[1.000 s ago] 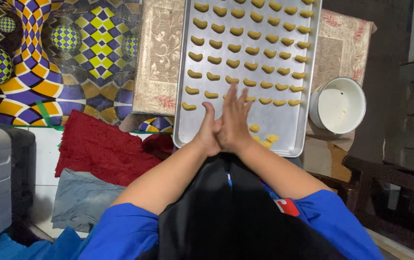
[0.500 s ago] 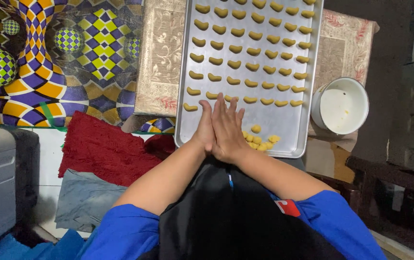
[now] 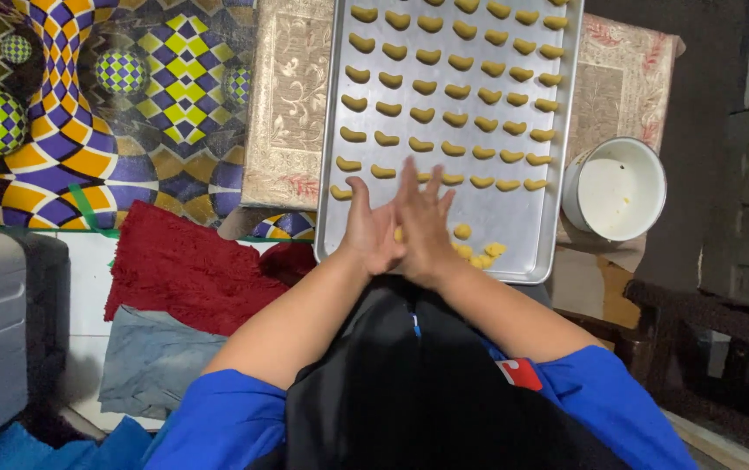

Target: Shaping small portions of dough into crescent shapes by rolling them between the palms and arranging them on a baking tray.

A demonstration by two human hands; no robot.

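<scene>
A metal baking tray [image 3: 514, 226] of yellow crescent dough pieces [image 3: 444, 91] fills twelve o'clock, a white bowl [image 3: 615, 188] sits at three o'clock, and the left hand [image 3: 371, 230] and right hand [image 3: 425, 228] press palms together over loose dough lumps [image 3: 477, 253], fingers spread.

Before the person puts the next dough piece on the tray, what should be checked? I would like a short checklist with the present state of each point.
1. Dough between the palms: left hand and right hand pressed together over the baking tray; dough mostly hidden. Cannot tell.
2. Free space on the tray near the hands: bare metal at the near edge. Ok.
3. Rows of crescent dough pieces even and apart. Ok.
4. Loose dough lumps waiting on the tray's near right part. Ok.
5. White bowl off the tray, to its right. Ok.
</scene>
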